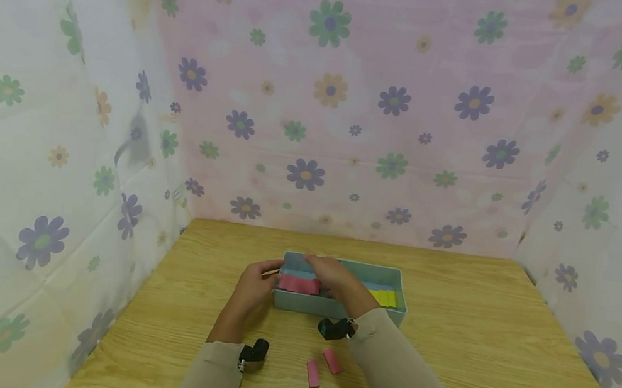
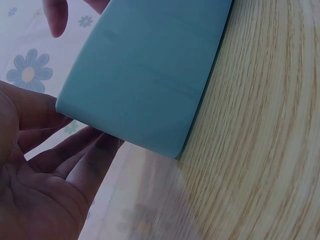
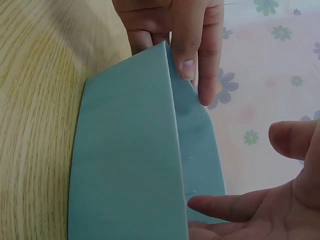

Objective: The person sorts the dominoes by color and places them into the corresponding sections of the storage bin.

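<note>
A pale blue-green oblong box point(image 1: 340, 309) stands on the table. In the head view, pink rectangular blocks point(image 1: 299, 284) lie in its left part and yellow ones point(image 1: 384, 298) in its right part. My left hand point(image 1: 253, 286) is at the box's left end; the left wrist view shows its thumb at the rim corner and other fingers against the outside of the end wall. My right hand point(image 1: 338, 281) reaches over the front wall. In the right wrist view its thumb stands apart, and its other fingers point(image 3: 225, 206) reach into the box, their tips partly hidden.
Two loose pink blocks point(image 1: 313, 374) lie on the wooden table point(image 1: 461, 336) in front of the box, between the forearms. Flower-printed cloth point(image 1: 354, 110) hangs behind the table and on both sides. A small black camera sits on each wrist.
</note>
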`<state>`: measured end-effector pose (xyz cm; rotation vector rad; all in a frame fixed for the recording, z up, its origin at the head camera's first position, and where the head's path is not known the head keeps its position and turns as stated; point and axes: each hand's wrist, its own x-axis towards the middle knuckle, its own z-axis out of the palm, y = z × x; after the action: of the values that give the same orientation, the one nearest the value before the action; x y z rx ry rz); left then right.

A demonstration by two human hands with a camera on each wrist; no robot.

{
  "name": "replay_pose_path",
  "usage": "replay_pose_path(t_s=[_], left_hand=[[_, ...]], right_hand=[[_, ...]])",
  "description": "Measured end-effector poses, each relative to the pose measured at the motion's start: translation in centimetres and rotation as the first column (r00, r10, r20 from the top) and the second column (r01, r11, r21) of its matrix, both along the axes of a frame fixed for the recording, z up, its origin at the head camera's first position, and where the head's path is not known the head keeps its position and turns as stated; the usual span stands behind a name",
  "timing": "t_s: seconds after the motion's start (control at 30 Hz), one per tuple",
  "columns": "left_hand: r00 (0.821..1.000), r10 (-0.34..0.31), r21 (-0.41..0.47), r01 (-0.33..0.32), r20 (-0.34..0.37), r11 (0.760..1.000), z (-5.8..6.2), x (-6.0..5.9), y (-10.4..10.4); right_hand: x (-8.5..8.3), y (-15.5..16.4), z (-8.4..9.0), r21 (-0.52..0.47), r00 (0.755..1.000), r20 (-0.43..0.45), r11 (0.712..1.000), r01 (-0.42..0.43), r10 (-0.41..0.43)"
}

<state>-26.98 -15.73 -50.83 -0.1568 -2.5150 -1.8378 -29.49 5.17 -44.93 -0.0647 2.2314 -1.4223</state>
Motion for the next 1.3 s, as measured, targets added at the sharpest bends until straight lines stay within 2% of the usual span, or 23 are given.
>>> replay_pose_path(t_s=[0.33, 0.53, 0.63, 0.73, 1.0, 1.3], left_hand=[[1.000, 0.018, -0.020, -0.018, -0.001, 1.000, 0.2, 0.1, 0.2], [1.000, 0.021, -0.012, -0.021, 0.002, 1.000, 0.1, 0.1, 0.0], [1.000, 0.022, -0.007, -0.022, 0.004, 1.000, 0.0, 0.0, 0.1], [1.000, 0.022, -0.006, -0.022, 0.002, 1.000, 0.1, 0.0, 0.2], [0.999, 0.032, -0.009, -0.032, 0.011, 0.999, 0.0, -0.1, 0.3], [0.999, 0.033, -0.018, -0.033, 0.022, 0.999, 0.0, 0.1, 0.2]], right_hand=[[0.1, 0.1, -0.1, -0.016, 1.000, 0.005, 1.000, -0.009, 0.010], [0.4, 0.4, 0.7, -0.018, 0.999, -0.036, 1.000, -0.021, 0.020], [0.7, 1.0, 1.2, -0.020, 0.998, -0.061, 1.000, 0.005, -0.006], [1.0, 1.9, 1.6, -0.064, 0.996, -0.085, 0.998, 0.029, -0.035], [3.2, 5.2, 1.5, -0.180, 0.984, -0.176, 0.984, 0.006, -0.038], [6.0, 8.0, 0.8, -0.188, 0.964, -0.264, 0.982, -0.031, -0.020]])
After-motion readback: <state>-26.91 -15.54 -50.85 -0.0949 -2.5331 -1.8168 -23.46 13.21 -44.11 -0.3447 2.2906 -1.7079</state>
